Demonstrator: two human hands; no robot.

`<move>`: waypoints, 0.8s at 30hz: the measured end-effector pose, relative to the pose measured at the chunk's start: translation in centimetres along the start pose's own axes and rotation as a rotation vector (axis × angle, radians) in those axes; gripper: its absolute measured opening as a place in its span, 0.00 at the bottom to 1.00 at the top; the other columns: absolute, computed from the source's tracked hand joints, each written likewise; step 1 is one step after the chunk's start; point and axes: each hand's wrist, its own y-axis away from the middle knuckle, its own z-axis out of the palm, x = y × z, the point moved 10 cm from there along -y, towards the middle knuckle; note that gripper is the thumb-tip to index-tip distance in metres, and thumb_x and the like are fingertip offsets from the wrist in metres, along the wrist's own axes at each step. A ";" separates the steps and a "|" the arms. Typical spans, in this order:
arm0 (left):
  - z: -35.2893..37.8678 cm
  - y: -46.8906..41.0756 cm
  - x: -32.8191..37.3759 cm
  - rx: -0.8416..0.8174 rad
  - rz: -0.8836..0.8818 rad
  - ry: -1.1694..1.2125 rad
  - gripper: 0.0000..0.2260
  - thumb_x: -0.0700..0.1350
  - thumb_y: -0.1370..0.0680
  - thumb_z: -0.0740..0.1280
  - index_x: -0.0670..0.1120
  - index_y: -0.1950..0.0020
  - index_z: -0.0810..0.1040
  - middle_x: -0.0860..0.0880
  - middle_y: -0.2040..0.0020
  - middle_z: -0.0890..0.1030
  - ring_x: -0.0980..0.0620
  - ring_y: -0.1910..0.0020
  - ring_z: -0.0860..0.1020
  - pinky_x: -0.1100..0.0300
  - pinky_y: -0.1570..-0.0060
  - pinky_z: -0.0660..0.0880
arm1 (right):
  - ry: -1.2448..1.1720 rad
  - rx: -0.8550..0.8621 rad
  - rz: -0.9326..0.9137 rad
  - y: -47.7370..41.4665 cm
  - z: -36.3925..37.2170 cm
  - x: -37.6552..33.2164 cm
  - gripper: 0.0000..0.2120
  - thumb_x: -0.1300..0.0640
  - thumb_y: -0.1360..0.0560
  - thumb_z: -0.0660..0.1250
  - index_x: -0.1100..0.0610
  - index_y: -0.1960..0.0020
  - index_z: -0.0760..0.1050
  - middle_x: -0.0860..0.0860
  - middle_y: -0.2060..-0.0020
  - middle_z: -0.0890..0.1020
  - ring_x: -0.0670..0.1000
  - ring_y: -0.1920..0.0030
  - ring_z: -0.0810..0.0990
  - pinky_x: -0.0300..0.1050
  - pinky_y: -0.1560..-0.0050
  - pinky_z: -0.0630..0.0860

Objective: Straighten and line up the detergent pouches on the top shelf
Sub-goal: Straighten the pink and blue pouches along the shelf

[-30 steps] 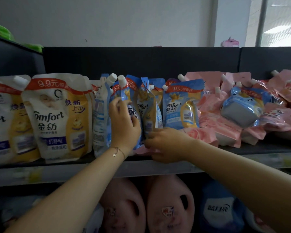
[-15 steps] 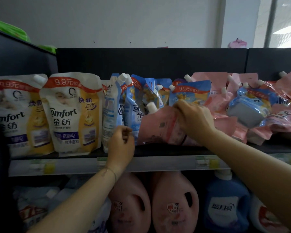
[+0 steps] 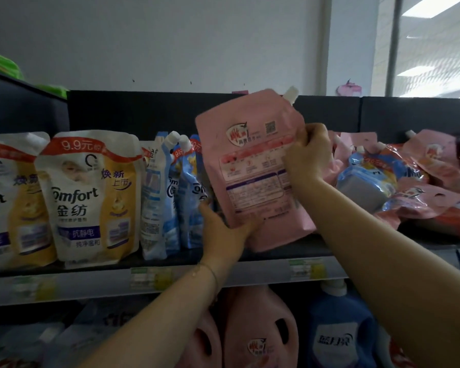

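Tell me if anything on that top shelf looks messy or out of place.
Yes. On the right, the pink pouches lie toppled in a heap, a blue pouch on its side among them, unlike the upright white pouches at left. The left hand and right hand grip one pink pouch back-side out.

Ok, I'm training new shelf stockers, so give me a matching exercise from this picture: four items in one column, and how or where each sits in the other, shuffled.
Items
1. pink pouch
2. white and yellow Comfort pouch
3. blue jug
4. pink pouches on the right

States
A. lying tumbled, not upright
B. gripped by the left hand and the right hand
C. standing upright, front facing out
D. beneath the top shelf

Pairs: 1-B, 2-C, 3-D, 4-A
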 end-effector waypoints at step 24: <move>0.8 1.3 3.7 0.003 0.539 -0.927 0.08 0.38 0.29 0.69 0.46 0.53 0.74 0.49 0.51 0.73 0.49 0.50 0.71 0.54 0.52 0.72 | 0.602 -0.661 -0.086 7.1 3.6 7.4 0.07 0.54 0.23 0.62 0.55 0.58 0.69 0.52 0.59 0.78 0.54 0.60 0.77 0.49 0.61 0.76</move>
